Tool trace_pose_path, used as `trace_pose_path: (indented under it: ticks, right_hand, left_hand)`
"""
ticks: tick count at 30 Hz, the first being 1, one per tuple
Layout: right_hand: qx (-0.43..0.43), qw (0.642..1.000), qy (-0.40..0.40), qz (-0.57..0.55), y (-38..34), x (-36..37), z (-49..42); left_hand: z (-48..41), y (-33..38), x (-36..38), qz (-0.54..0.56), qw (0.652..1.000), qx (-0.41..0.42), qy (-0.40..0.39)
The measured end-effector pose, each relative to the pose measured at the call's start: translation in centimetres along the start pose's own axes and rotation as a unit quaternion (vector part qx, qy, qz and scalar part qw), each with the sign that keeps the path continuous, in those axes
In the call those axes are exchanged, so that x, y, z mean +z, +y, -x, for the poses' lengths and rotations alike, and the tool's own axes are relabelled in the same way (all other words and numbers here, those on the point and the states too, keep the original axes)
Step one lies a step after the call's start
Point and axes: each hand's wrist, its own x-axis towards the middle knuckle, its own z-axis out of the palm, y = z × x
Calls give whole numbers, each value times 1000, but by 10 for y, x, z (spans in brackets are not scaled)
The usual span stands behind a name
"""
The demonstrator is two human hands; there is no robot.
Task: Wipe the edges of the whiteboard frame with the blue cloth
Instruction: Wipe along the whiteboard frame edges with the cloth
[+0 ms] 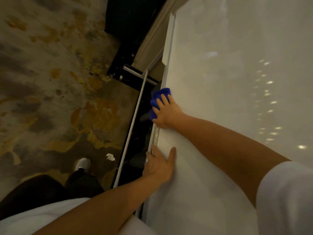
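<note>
Patterned carpet [50, 92] fills the floor below a tall whiteboard [228, 82], whose pale frame edge [166, 65] runs away from the person. The right hand [166, 112] presses the blue cloth [158, 99] onto that edge, fingers [165, 99] spread flat over the bunched fabric, which wraps past the fingertips to the frame's outer side. The left hand [160, 164] lies nearer the body, fingers loosely parted, steadying the board and holding nothing. Wiping well likely means keeping the cloth folded around the edge and sliding it steadily along the frame.
</note>
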Motion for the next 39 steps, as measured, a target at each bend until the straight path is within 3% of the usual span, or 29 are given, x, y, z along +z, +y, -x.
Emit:
trace_pose_path:
  ticks: [5, 10, 16, 20, 25, 32, 34, 37, 39]
  right_hand:
    - [-122, 992, -31, 8, -8, 10, -3]
    - [-36, 999, -13, -5, 59, -21, -69]
    - [-149, 989, 7, 11, 61, -16, -89]
    - [-58, 998, -1, -4, 131, -41, -129]
    - [-57, 997, -51, 21, 144, -42, -134]
    - [13, 1000, -20, 6, 228, -56, -212]
    - [13, 1000, -21, 4, 251, -60, -249]
    - [38, 999, -14, -2, 285, -69, -299]
    - [63, 998, -4, -15, 314, -76, -336]
  left_hand:
    - [-24, 40, -11, 14, 1000, -17, -3]
    - [-62, 68, -29, 26, 999, -42, -13]
    - [-115, 105, -60, 2, 1000, -7, -22]
    - [-154, 155, -76, -32, 998, -19, -59]
    - [-202, 197, -110, -57, 994, 2, -97]
    - [-251, 242, -144, -14, 987, 18, -156]
    - [-265, 261, -163, -107, 980, 20, -165]
    - [-285, 307, -192, -348, 914, 32, -204]
    - [-300, 350, -204, -429, 887, 76, -155]
